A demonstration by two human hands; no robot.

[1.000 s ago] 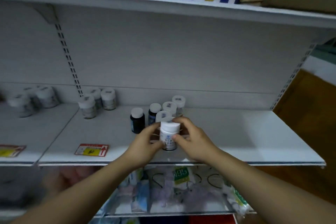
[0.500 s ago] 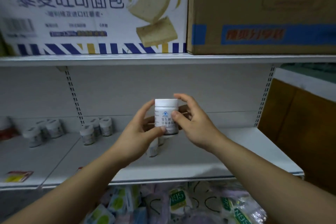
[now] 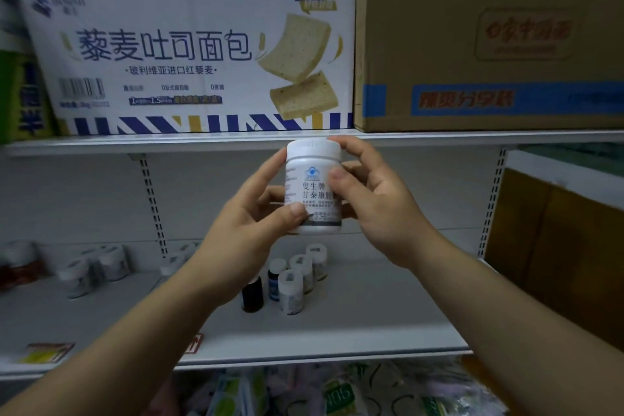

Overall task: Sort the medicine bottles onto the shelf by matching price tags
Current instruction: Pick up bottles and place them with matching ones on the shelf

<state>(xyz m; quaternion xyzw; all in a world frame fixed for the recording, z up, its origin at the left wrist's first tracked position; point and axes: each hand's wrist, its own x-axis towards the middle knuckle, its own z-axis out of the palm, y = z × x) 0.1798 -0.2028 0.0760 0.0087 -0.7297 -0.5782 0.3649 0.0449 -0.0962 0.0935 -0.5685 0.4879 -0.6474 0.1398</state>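
White metal shelving (image 3: pixel 354 324) fills the frame. At centre, the left hand (image 3: pixel 250 230) and right hand (image 3: pixel 378 203) both grip an upright, smooth white plastic bottle (image 3: pixel 312 186), fingers curled round it.

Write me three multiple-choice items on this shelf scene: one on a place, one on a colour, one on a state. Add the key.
1. Where is the white bottle?
A. Standing on the lower shelf
B. Held in the air between the left hand and the right hand
C. Inside the brown carton

2. What colour is its cap?
A. Red
B. White
C. Blue

3. How does the bottle sit?
A. Upright, cap on
B. Upside down
C. Lying flat, cap off

Key:
1 B: fingers of both hands curl round it, and nothing is under it.
2 B: the cap is white, like the body.
3 A: the cap sits on top and the body stands vertical.
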